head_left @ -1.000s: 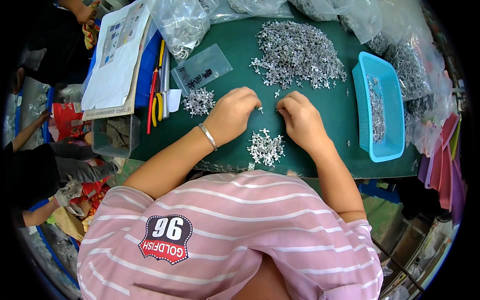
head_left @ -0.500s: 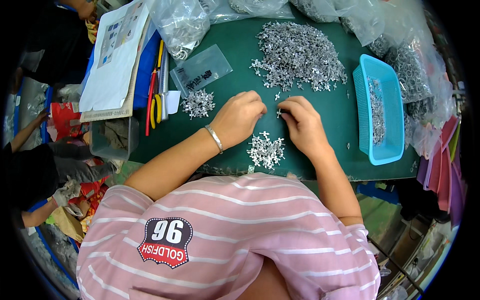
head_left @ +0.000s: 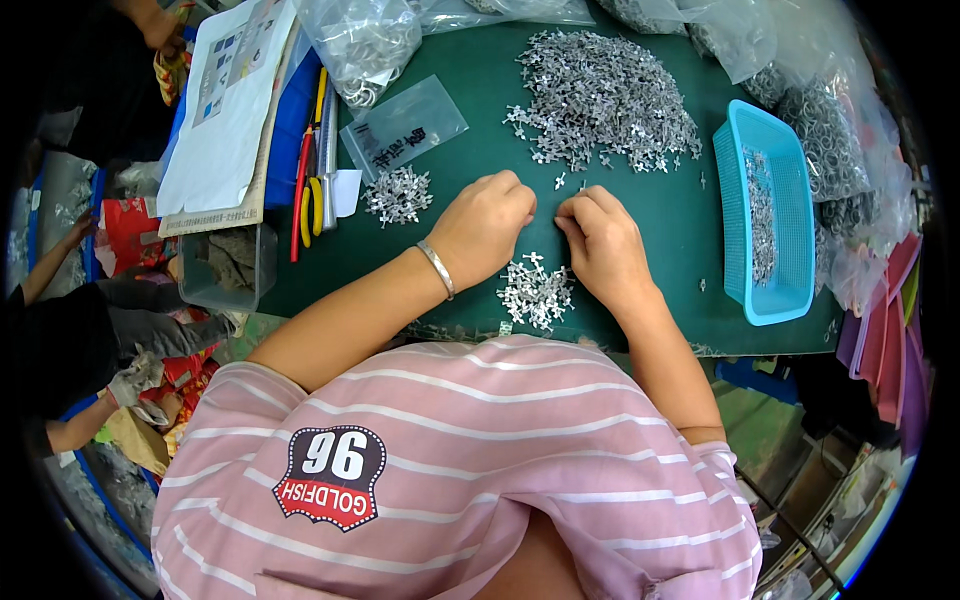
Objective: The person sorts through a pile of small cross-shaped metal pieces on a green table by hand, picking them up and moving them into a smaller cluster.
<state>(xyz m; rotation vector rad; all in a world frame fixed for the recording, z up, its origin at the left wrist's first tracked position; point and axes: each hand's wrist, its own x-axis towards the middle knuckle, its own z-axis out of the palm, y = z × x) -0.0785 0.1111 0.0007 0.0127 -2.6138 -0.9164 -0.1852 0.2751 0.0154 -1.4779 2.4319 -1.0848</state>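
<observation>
My left hand [head_left: 484, 226], a silver bangle on its wrist, is over the green table [head_left: 460, 290] with its fingers curled together; whatever they hold is hidden. A short gap to the right, my right hand [head_left: 606, 238] has thumb and forefinger pinched, and I cannot make out anything between them. Just below and between both hands sits a small pile of silvery metal pieces [head_left: 536, 292]. A far larger heap of small grey cross-shaped metal pieces [head_left: 605, 98] lies beyond them. One loose piece [head_left: 560, 181] rests between that heap and my hands.
Left of my left hand are another small pile [head_left: 398, 195], a clear zip bag [head_left: 405, 130], and red-handled and yellow-handled tools [head_left: 305, 190] beside papers [head_left: 225, 110]. A blue basket [head_left: 735, 210] holding metal pieces stands right. Bags of metal rings [head_left: 820, 140] line the back right. Other people are at left.
The small metal piece seen at my right fingertips is no longer visible there. My right hand has shifted slightly, its fingertips now closer together. The whole view has moved a little.
</observation>
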